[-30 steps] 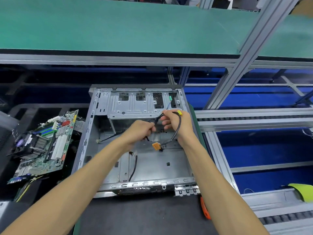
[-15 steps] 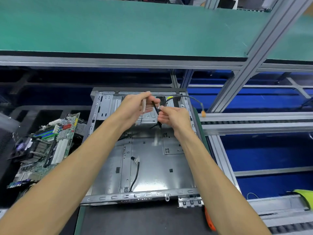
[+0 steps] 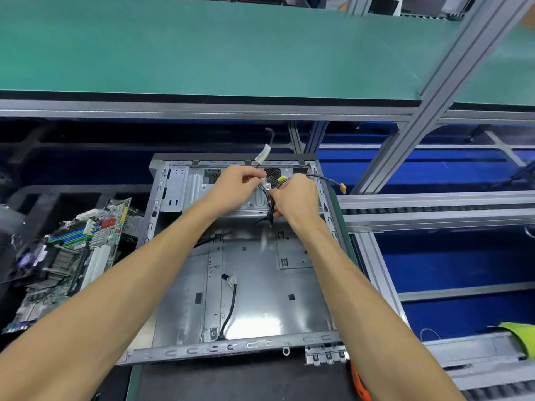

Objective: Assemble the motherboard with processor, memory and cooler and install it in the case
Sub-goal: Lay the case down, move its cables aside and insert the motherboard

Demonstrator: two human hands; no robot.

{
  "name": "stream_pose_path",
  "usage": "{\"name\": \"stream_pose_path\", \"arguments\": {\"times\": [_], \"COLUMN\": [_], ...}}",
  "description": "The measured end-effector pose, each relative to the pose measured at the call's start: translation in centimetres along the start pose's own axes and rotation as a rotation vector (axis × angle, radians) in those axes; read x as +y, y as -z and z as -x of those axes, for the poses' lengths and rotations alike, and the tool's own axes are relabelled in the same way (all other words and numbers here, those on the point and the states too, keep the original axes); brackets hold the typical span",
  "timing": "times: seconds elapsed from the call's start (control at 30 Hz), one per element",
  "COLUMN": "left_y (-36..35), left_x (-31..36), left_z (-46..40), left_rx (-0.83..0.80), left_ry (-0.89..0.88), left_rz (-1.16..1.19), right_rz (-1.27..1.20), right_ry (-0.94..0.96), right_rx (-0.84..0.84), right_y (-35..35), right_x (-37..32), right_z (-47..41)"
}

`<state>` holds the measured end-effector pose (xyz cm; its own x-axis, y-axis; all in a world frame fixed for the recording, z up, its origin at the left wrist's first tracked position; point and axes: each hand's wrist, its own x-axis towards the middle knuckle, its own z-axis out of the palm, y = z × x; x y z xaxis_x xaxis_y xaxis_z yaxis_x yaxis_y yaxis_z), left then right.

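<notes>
An open metal computer case [image 3: 260,296] lies flat in front of me, its bare floor showing. Over its far end, near the drive bay, my left hand [image 3: 234,189] pinches a cable with a white connector [image 3: 264,153] that sticks up past the case's far edge. Beside it my right hand [image 3: 295,198] grips a bundle of black case cables [image 3: 270,209]; a yellow connector [image 3: 281,178] shows at its fingers and an orange connector [image 3: 342,187] hangs out over the case's right wall. The motherboard [image 3: 72,256] with cooler and coloured slots leans in a black tray to the left.
A short black cable [image 3: 230,308] lies loose on the case floor. A green shelf [image 3: 202,47] on aluminium posts spans above. Roller rails [image 3: 434,209] and blue bins sit to the right. An orange tool handle [image 3: 357,383] lies near the case's front right corner.
Both hands rose from inside the case toward its far end, lifting the cables. The orange connector swung out over the right wall and the white connector now sticks up beyond the far edge.
</notes>
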<state>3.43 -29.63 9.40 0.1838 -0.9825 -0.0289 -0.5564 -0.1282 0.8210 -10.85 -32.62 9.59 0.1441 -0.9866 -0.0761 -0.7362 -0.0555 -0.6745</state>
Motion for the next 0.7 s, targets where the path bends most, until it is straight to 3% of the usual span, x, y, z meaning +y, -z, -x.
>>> {"name": "stream_pose_path", "arguments": {"times": [0.17, 0.33, 0.57, 0.7], "left_y": [-0.4, -0.1, -0.8, -0.8], "left_x": [-0.7, -1.5, -2.1, -2.5], "left_z": [0.1, -0.3, -0.4, 0.0], "left_rx": [0.086, 0.092, 0.175, 0.270], "left_ry": [-0.024, -0.060, -0.130, -0.186], "left_rz": [-0.099, -0.188, -0.385, -0.437], "right_rz": [0.211, 0.135, 0.131, 0.092], "right_ry": [0.031, -0.034, 0.093, 0.128], "right_rx": [-0.028, -0.042, -0.171, -0.035], "right_y": [-0.4, 0.0, 0.8, 1.5], "right_x": [-1.1, -0.6, 0.0, -0.5], "right_z": [0.0, 0.3, 0.7, 0.8]}}
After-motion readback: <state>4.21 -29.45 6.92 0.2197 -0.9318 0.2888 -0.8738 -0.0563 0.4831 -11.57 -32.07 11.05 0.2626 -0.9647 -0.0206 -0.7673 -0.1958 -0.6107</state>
